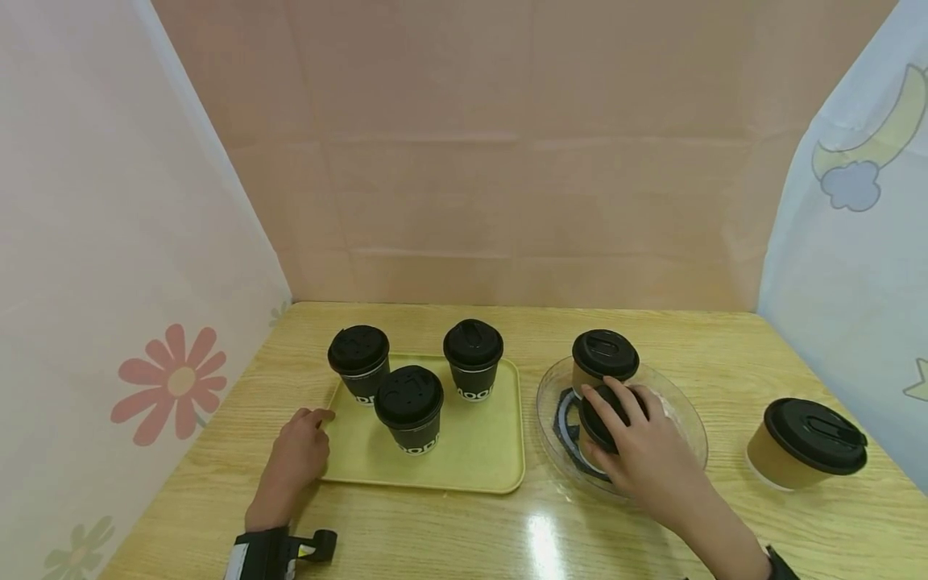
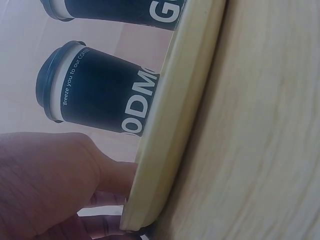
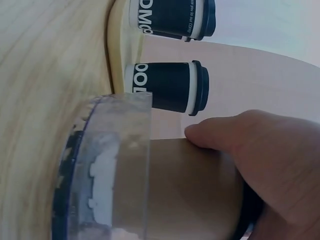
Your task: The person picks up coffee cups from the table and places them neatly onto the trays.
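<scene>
My left hand (image 1: 300,447) pinches the left rim of a yellow tray (image 1: 471,471); in the left wrist view the thumb (image 2: 117,175) reaches over the rim. Three black lidded coffee cups stand upright on the tray: a back-left cup (image 1: 360,362), a front cup (image 1: 410,409) and a back-right cup (image 1: 474,360). My right hand (image 1: 645,443) grips a brown coffee cup (image 3: 185,185) from above, its black lid partly under the fingers. That cup is in a round clear dish (image 1: 685,411), just in front of another brown cup (image 1: 605,354).
A third brown cup with a black lid (image 1: 805,445) stands on the wooden table (image 1: 435,540) at the right, outside the dish. A plain backdrop (image 1: 522,161) rises behind the table, with patterned cloth sheets (image 1: 87,266) at both sides.
</scene>
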Available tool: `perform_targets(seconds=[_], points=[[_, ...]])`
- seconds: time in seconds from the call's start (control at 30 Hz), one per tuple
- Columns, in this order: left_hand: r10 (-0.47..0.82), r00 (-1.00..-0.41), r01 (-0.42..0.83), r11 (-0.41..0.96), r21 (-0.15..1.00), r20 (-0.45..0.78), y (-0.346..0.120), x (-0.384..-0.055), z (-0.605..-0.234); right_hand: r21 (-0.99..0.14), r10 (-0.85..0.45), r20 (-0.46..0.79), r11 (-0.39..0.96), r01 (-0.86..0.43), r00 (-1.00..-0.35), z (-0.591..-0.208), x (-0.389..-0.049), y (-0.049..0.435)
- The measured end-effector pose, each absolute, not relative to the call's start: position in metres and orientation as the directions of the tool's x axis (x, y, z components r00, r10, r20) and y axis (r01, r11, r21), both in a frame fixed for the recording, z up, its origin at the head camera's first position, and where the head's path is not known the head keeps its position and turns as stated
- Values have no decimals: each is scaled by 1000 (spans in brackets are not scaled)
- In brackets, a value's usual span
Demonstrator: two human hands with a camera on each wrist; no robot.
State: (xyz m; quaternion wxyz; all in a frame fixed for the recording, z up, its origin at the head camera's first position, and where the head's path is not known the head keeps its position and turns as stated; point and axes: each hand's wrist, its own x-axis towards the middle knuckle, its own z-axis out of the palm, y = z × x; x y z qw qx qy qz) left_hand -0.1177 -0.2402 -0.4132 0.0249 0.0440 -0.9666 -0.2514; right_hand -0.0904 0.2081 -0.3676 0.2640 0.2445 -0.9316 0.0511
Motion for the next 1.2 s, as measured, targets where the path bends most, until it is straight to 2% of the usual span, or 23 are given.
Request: perform_targets(seconds=[0.27, 0.57, 0.7, 0.8, 0.93, 1.03, 1.2], points=[[-95, -995, -75, 865, 496, 15, -240, -118, -414, -19, -359, 538, 899, -437, -763, -372, -86, 204], [-94, -995, -64, 874, 482, 39, -242, -115, -411, -61, -355, 524, 891, -450, -774, -372, -83, 208], [-119, -981, -33, 878, 478, 151, -249, -111, -406, -115, -345, 545, 872, -476, -764, -365, -81, 213], [-145, -933, 29, 882, 470, 330, -251, -107, -400, -142, -314, 596, 865, -482, -739, -358, -80, 225], [-191, -813, 107, 880, 463, 550, -246, -99, -383, -162, -256, 654, 871, -463, -711, -352, -82, 250], [-192, -745, 163, 877, 452, 639, -237, -96, -368, -171, -204, 670, 893, -416, -714, -350, -83, 271], [-96, -681, 284, 879, 382, 726, -217, -95, -352, -175, -78, 666, 951, -256, -742, -348, -81, 308]])
